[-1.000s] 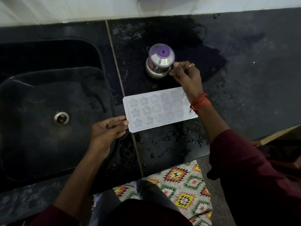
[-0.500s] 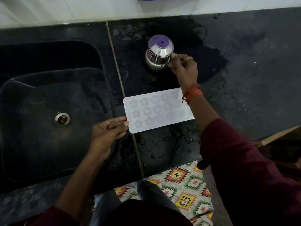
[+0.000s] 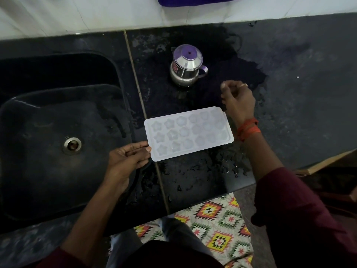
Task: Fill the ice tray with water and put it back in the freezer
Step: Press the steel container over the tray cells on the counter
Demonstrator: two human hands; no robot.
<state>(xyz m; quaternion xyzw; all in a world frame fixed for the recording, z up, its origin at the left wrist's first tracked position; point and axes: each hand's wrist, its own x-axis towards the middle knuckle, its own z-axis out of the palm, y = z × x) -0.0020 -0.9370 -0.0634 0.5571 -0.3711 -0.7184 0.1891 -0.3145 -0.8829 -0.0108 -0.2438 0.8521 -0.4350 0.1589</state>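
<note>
Head view, read left to right from my remote station.

(a) Dark sink (image 3: pixel 38 171) set into the counter (image 3: pixel 301 117), with a metal drain (image 3: pixel 72 145) near the middle of its basin.

(b) Left hand (image 3: pixel 127 159), reaching over the sink's right rim. Its thumb lies on top of the ice tray (image 3: pixel 188 132) and its fingers curl beneath, so I read a narrow pinch on the tray's left short edge.

(c) The ice tray itself is pale and translucent, with star and flower cells in three rows. It lies roughly level over the wet counter, just right of the sink. I cannot tell whether the cells hold water.

(d) Steel jug (image 3: pixel 186 66) with a purple lid, upright behind the tray and apart from it, handle turned to the right.

(e) Patterned mat (image 3: pixel 218 219) on the floor below the counter edge.

(f) Right hand (image 3: pixel 238 99), between the jug and the tray's right end, touching neither as far as I can see. Its fingers are loosely curled and hold nothing. A red thread band (image 3: pixel 248 129) circles the wrist.
</note>
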